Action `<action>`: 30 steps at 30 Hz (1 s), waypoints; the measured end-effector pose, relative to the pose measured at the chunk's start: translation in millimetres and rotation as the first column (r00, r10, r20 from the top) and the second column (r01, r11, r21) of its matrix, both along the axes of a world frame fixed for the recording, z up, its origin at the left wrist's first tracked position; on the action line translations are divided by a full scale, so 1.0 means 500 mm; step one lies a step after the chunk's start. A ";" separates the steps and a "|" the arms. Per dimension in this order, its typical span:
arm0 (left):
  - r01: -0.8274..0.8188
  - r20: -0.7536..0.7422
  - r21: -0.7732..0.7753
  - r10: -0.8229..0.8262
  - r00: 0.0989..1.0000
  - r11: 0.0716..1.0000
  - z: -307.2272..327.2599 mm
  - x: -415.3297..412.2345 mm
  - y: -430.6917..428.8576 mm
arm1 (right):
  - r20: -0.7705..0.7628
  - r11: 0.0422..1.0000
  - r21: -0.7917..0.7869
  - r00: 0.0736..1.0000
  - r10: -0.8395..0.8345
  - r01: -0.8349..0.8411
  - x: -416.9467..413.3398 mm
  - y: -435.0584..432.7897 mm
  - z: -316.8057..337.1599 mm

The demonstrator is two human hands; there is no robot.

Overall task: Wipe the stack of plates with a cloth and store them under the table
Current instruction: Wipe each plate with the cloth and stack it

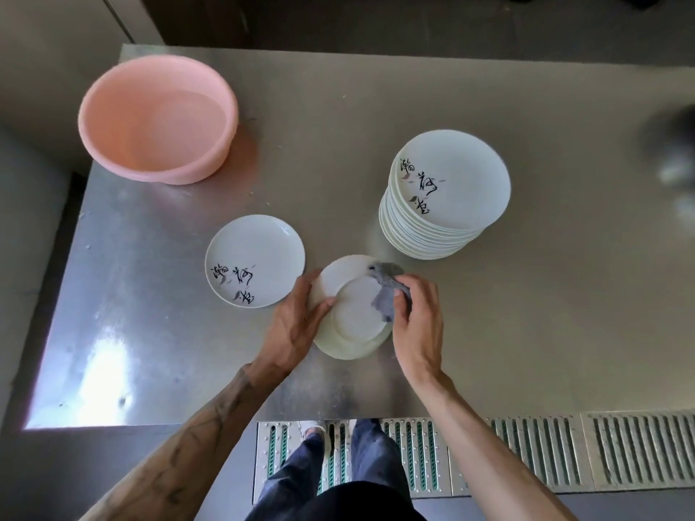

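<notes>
Head view, looking straight down on a brushed stainless-steel tabletop (pixel 564 314) with a dull sheen and a bright glare patch at the lower left.

At the centre of the frame, a round white ceramic plate (pixel 353 317) is turned underside up, its raised foot ring showing. The left hand (pixel 297 325) grips its left rim, thumb lying on the underside. The right hand (pixel 417 325) is bunched around a crumpled grey cloth (pixel 387 295) and presses it against the right side of the foot ring. Doubled rim lines along the plate's lower edge make it hard to tell whether one plate or more is held.

Right of centre stands a tall stack of matching white plates (pixel 451 182), face up, the top one bearing black brush calligraphy. It leans slightly and stands apart from the held plate. Left of centre, a single white plate with the same calligraphy (pixel 255 259) lies face up, just beside the left hand's knuckles. A round pink plastic basin (pixel 158 118) sits at the upper left, near the tabletop's corner.

A dark blurred shape (pixel 673 152) at the right edge is cut off and unreadable. Bare steel stretches to the right and across the lower left. Below the tabletop's near edge runs a slotted metal floor grate (pixel 639 449).
</notes>
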State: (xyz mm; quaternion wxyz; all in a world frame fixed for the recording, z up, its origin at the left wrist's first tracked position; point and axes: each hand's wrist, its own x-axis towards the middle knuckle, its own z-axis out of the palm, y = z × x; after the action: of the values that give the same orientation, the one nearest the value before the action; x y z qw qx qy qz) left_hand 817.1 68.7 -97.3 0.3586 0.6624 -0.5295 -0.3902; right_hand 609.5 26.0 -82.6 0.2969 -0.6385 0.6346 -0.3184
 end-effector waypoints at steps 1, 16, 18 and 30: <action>0.037 0.013 0.032 -0.038 0.999 0.999 -0.009 0.006 0.000 | -0.010 1.000 0.019 1.000 0.022 -0.022 0.005 -0.001 -0.008; 0.256 0.017 0.236 -0.268 0.963 0.937 -0.075 0.029 0.023 | -0.362 0.805 0.055 0.739 0.568 -0.591 0.048 -0.056 -0.082; 0.254 0.055 0.262 -0.277 0.959 0.931 -0.079 0.023 0.020 | -0.345 0.896 0.080 0.831 0.437 -0.438 0.025 -0.057 -0.086; 0.228 0.082 0.284 -0.261 0.962 0.931 -0.071 0.017 0.013 | -0.354 0.921 0.140 0.850 0.390 -0.364 0.005 -0.055 -0.086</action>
State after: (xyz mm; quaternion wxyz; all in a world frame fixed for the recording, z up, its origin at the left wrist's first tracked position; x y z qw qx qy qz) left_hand 825.7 75.4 -132.9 0.1808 0.6561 -0.5698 -0.4606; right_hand 612.3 -1.5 -125.5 0.2485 -0.7889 0.5522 -0.1044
